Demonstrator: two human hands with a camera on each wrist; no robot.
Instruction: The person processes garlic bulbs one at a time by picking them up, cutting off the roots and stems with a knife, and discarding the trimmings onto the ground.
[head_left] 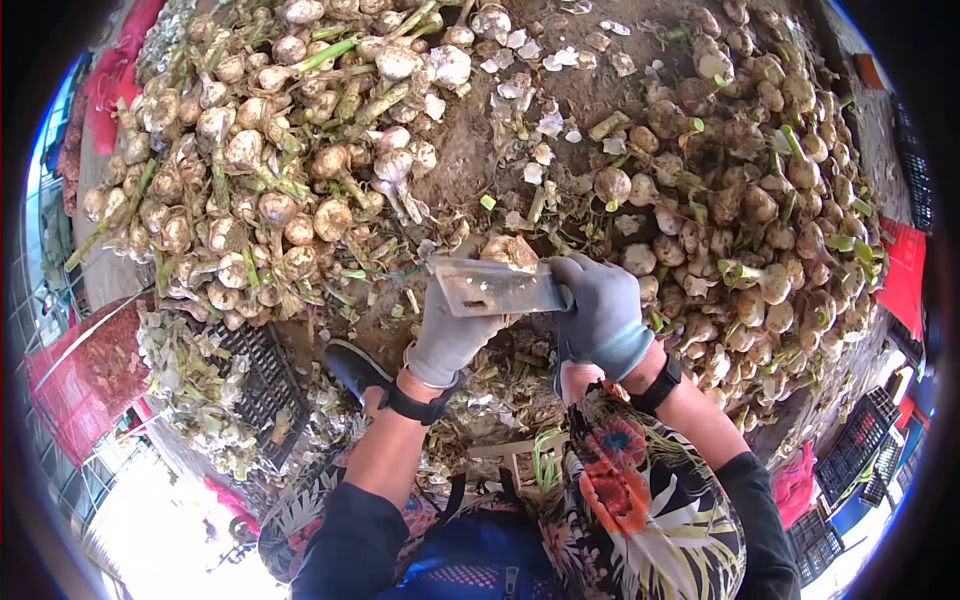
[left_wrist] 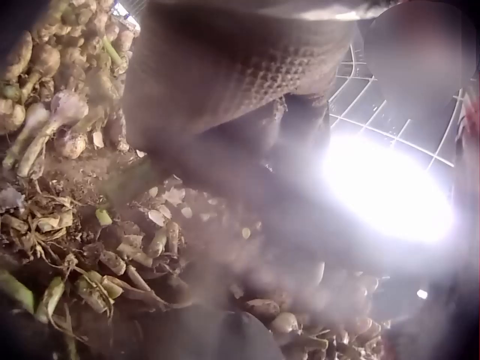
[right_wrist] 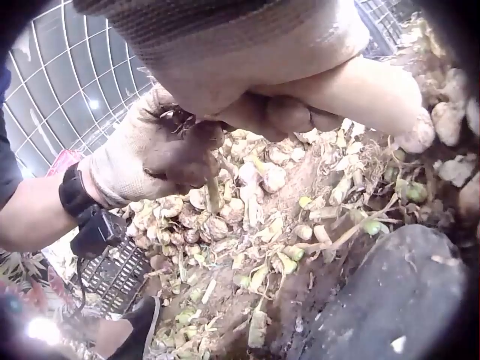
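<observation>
In the head view a broad metal blade (head_left: 500, 288) lies across both gloved hands. The right hand (head_left: 605, 310) grips its handle end; in the right wrist view the right hand (right_wrist: 240, 60) curls round a pale handle (right_wrist: 367, 94). A garlic bulb (head_left: 510, 252) shows just beyond the blade's upper edge, at the left hand (head_left: 450, 335), whose fingers the blade partly hides. The right wrist view shows the left hand (right_wrist: 142, 154) with curled fingers round a stem (right_wrist: 213, 184). In the left wrist view the left glove (left_wrist: 225, 75) is close and blurred.
Garlic with stems is heaped at the left (head_left: 245, 150), and more bulbs (head_left: 760, 210) at the right. Cut stems and peel (head_left: 535, 60) litter the ground between. Black crates (head_left: 265, 385) stand near the left leg, beside a dark shoe (head_left: 355, 368). Red netting (head_left: 85, 380) hangs farther left.
</observation>
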